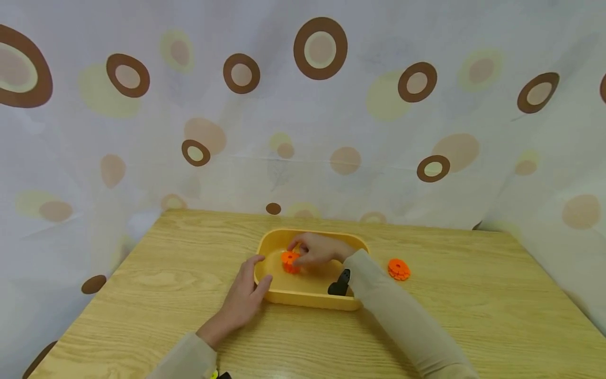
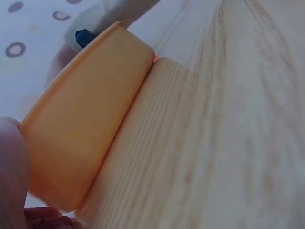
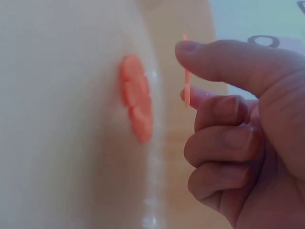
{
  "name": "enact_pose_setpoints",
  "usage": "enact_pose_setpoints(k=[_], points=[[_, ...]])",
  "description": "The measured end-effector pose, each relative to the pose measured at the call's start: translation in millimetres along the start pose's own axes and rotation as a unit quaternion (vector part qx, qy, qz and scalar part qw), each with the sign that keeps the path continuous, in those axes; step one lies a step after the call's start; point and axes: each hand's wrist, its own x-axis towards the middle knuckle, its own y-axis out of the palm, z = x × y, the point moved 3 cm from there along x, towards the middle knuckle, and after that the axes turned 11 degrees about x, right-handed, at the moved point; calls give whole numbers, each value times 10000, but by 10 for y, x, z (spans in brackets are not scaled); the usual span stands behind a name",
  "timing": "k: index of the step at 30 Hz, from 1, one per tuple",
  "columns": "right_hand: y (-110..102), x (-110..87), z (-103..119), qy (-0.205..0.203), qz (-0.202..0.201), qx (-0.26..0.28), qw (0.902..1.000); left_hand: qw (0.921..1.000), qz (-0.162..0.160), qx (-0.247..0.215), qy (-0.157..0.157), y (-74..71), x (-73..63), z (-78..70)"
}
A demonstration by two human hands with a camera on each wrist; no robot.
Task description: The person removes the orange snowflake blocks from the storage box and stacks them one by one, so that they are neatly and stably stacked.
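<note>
A shallow yellow plastic tray (image 1: 303,299) sits on the wooden table. My left hand (image 1: 243,292) holds its left end, thumb at the front rim and fingers around the left side; the left wrist view shows the tray's outer wall (image 2: 90,109) close by. Over the tray's inside, my right hand (image 1: 318,249) pinches a thin orange disc (image 3: 187,76) between thumb and index finger, the other fingers curled in. Just below it, more notched orange discs (image 3: 136,100) lie stacked on the tray floor.
Right of the tray, a small pile of orange notched discs (image 1: 399,269) lies on the table (image 1: 473,305). A black device (image 1: 340,284) sits at the right sleeve's cuff. A patterned sheet (image 1: 303,116) hangs behind the table.
</note>
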Motion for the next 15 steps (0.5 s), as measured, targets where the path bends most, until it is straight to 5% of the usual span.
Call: enact_pose_setpoints(k=[15], points=[[-149,-87,97,-80,-119,149,9998,9999,-63,98,90,15,10,20]])
